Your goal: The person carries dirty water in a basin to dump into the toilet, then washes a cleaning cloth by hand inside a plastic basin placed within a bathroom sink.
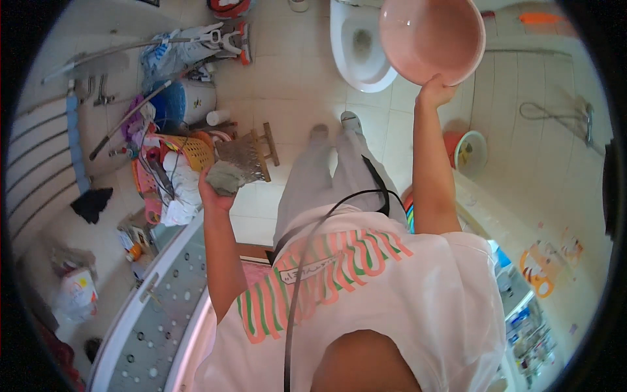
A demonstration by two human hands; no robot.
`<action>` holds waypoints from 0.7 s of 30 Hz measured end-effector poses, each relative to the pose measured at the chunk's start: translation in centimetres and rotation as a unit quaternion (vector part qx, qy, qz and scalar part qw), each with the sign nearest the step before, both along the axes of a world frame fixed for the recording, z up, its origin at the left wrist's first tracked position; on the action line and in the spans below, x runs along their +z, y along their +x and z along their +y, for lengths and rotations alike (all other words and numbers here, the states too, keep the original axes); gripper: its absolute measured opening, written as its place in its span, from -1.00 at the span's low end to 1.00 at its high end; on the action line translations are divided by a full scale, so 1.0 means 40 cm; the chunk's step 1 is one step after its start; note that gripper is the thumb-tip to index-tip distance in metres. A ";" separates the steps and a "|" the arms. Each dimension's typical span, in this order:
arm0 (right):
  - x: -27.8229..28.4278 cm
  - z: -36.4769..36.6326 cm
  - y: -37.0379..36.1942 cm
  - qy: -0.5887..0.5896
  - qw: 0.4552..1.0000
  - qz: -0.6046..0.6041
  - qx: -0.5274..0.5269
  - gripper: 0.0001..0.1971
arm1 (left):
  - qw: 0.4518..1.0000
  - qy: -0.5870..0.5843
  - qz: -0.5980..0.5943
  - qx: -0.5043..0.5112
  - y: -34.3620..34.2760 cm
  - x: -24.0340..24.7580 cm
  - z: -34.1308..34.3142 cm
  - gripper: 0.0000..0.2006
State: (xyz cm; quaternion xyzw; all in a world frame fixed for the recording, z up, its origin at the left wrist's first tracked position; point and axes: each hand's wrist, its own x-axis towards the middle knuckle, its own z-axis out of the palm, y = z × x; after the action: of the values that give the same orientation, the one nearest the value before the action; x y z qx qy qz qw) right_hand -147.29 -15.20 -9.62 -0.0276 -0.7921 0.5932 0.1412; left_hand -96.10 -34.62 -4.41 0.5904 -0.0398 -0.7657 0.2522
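A: Start with the pink basin (432, 38) — where is it?

B: Held up just right of the toilet (356, 46), overlapping its bowl. The right hand (434, 91) is closed on the basin's near rim. It looks like thin, stiff plastic, light when empty, likely slick if wet; the rolled rim is the sure place to grip.

A: And the smaller thing?

B: A grey-green cloth (225, 178), well left of the toilet and nearer the person, bunched in the left hand (215, 189). Soft, limp, grabbable anywhere.
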 end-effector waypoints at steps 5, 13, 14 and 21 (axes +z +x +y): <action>-0.159 0.253 0.008 -0.391 0.823 -0.403 -0.089 -0.86 | 0.989 0.031 0.057 -0.136 -0.087 -0.062 -0.089 -0.65; 0.026 0.702 0.428 -0.407 0.754 -0.495 -0.143 -0.63 | 0.930 0.040 -0.085 -0.356 -0.437 -0.081 -0.073 -0.60; 0.044 0.761 0.489 -0.409 0.745 -0.508 -0.137 -0.51 | 0.913 0.043 -0.079 -0.399 -0.477 -0.087 -0.067 -0.60; 0.248 1.194 0.954 -0.334 0.766 -0.442 -0.326 -0.54 | 0.822 -0.008 -0.009 -0.570 -0.771 -0.050 0.206 -0.64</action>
State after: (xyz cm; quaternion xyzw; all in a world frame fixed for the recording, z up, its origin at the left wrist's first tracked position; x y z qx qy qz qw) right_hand -109.15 32.56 0.28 -0.5890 -0.4620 0.6605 -0.0580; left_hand -126.94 -26.38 -6.42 0.4675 -0.3778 -0.7670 -0.2247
